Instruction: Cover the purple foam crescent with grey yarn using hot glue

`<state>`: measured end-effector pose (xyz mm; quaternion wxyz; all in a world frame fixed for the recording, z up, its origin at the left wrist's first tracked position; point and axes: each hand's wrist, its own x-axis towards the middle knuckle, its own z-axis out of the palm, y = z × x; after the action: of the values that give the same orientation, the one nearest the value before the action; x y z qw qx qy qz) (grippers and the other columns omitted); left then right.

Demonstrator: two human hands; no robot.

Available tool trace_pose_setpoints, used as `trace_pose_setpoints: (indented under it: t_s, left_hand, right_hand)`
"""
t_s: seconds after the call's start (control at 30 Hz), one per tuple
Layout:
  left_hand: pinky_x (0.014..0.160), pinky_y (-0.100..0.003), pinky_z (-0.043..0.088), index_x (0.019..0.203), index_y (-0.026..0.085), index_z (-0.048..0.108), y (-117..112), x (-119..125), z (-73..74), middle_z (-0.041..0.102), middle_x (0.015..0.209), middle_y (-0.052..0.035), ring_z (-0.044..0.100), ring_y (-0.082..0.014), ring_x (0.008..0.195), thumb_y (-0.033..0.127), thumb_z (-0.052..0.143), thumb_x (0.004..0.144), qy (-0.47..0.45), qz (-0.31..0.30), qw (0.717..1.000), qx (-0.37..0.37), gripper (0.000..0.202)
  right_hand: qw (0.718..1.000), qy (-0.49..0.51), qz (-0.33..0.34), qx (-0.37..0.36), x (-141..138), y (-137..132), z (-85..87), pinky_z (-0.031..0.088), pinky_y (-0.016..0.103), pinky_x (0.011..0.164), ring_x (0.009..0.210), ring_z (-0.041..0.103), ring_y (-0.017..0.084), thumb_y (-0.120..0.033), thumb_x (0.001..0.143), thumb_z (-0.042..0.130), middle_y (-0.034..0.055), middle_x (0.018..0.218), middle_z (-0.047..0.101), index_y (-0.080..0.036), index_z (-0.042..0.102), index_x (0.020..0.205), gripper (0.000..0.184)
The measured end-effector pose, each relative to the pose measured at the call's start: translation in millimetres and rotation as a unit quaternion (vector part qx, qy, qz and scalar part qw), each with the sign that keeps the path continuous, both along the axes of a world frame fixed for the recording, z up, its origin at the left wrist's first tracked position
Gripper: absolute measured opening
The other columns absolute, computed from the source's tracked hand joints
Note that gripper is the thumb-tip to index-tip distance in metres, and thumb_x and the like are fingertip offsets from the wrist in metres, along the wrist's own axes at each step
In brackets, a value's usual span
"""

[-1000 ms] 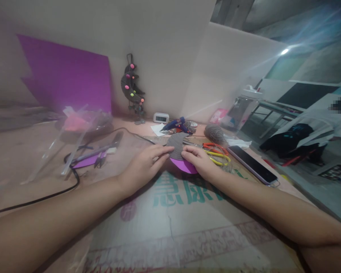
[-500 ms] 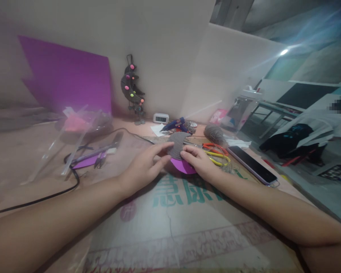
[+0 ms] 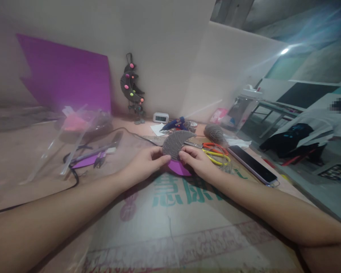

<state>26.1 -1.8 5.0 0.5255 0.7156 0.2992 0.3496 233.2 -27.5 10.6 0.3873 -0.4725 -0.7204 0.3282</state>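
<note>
Between my hands is a crescent moon (image 3: 174,145), its upper part wrapped in grey yarn and its lower part bare purple card (image 3: 180,168). My left hand (image 3: 147,161) pinches its left edge between thumb and fingers. On the inner right side, my right hand (image 3: 195,160) grips it near where the yarn meets the purple card. The crescent's tip points up and right. Just beyond my right hand lie scissors with yellow handles (image 3: 217,157) and a tool with orange handles (image 3: 215,147).
A glue gun (image 3: 174,124), a small digital clock (image 3: 160,118) and a grey yarn ball (image 3: 214,133) stand behind. A phone (image 3: 252,165) lies right. A finished-looking moon decoration (image 3: 130,85) hangs on the wall. Purple card (image 3: 71,76) leans left; a black cable (image 3: 75,178) crosses the table.
The crescent has turned and shifted slightly left, so more of its grey tip shows. My left hand has moved down along the edge, its fingers now closed round it.
</note>
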Motion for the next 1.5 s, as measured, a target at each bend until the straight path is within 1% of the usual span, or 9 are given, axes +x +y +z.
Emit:
trace_pose_setpoints:
  t_s: [0.13,0.3,0.47,0.63,0.8,1.0,1.13,1.27,1.5]
  left_hand:
    - [0.067,-0.025,0.046,0.083,0.015,0.064,0.9,1.1,1.7,0.067,0.073,-0.0002,0.062,-0.0153,0.073,0.04,0.062,0.082,-0.011,0.007,1.0,-0.013,0.025]
    - [0.066,-0.025,0.046,0.084,0.016,0.065,1.8,1.1,1.3,0.067,0.074,-0.0004,0.061,-0.0149,0.072,0.04,0.062,0.082,-0.025,0.0,0.999,-0.021,0.025]
    - [0.068,-0.026,0.047,0.085,0.015,0.065,2.0,0.9,0.9,0.068,0.076,-0.0012,0.062,-0.0154,0.073,0.04,0.063,0.081,-0.027,-0.004,0.999,-0.028,0.025]
    - [0.064,-0.023,0.044,0.083,0.015,0.064,1.7,0.4,1.2,0.065,0.073,0.0,0.059,-0.014,0.071,0.041,0.061,0.083,-0.003,-0.004,1.0,-0.011,0.026]
    - [0.064,-0.024,0.044,0.084,0.015,0.066,1.8,-0.6,2.1,0.066,0.075,-0.0002,0.058,-0.014,0.07,0.045,0.057,0.085,0.011,-0.015,1.0,0.017,0.031]
    - [0.065,-0.024,0.045,0.086,0.015,0.067,2.0,-0.1,1.5,0.068,0.078,-0.0021,0.06,-0.0163,0.074,0.044,0.057,0.085,0.007,-0.002,1.0,0.004,0.031]
    - [0.063,-0.024,0.045,0.083,0.014,0.066,3.2,0.9,-0.3,0.067,0.078,-0.0024,0.059,-0.0149,0.071,0.045,0.058,0.084,-0.018,-0.003,1.0,-0.016,0.032]
    - [0.063,-0.024,0.045,0.083,0.014,0.066,3.6,1.2,-0.5,0.066,0.073,-0.0015,0.059,-0.0154,0.071,0.045,0.059,0.083,-0.016,-0.007,1.0,-0.016,0.031]
    - [0.062,-0.024,0.044,0.087,0.015,0.068,2.8,0.2,0.4,0.066,0.075,-0.0016,0.059,-0.015,0.071,0.042,0.058,0.084,-0.009,-0.006,1.0,-0.019,0.029]
  right_hand:
    - [1.0,0.015,0.009,-0.005,0.4,0.0,0.9,0.034,0.021,0.053,0.057,0.041,0.009,-0.047,0.088,0.052,-0.0041,0.065,0.047,-0.018,0.054,0.077,0.031]
    - [1.0,0.012,0.003,-0.004,-1.1,-0.2,2.1,0.033,0.021,0.052,0.058,0.04,0.01,-0.047,0.087,0.055,-0.0027,0.067,0.048,-0.018,0.058,0.081,0.03]
    - [1.0,0.009,-0.004,-0.007,-1.1,0.5,1.6,0.034,0.021,0.053,0.059,0.042,0.01,-0.047,0.085,0.057,-0.0021,0.068,0.05,-0.018,0.059,0.079,0.03]
    - [1.0,-0.014,-0.024,-0.006,-0.3,2.3,-0.9,0.034,0.021,0.052,0.057,0.043,0.01,-0.046,0.083,0.06,-0.0028,0.065,0.051,-0.017,0.061,0.078,0.029]
    - [1.0,-0.019,-0.025,0.004,-2.6,1.4,0.2,0.035,0.021,0.052,0.057,0.043,0.01,-0.045,0.082,0.06,-0.0027,0.066,0.052,-0.017,0.06,0.076,0.029]
    - [0.998,0.021,0.01,-0.056,-7.1,-3.4,5.2,0.034,0.021,0.047,0.049,0.042,0.009,-0.048,0.083,0.057,-0.0051,0.057,0.046,-0.018,0.056,0.074,0.032]
    - [0.999,0.027,0.005,-0.043,-6.1,-1.0,3.0,0.033,0.021,0.046,0.05,0.042,0.008,-0.045,0.082,0.06,-0.0047,0.06,0.048,-0.018,0.057,0.076,0.029]
    - [0.999,0.026,-0.002,-0.042,-5.5,0.6,1.4,0.034,0.021,0.047,0.05,0.042,0.008,-0.043,0.081,0.062,-0.005,0.059,0.048,-0.017,0.058,0.076,0.026]
    - [0.996,0.044,0.012,-0.074,-5.9,-3.2,3.0,0.034,0.021,0.043,0.045,0.042,0.008,-0.048,0.083,0.06,-0.0064,0.054,0.046,-0.018,0.053,0.073,0.032]
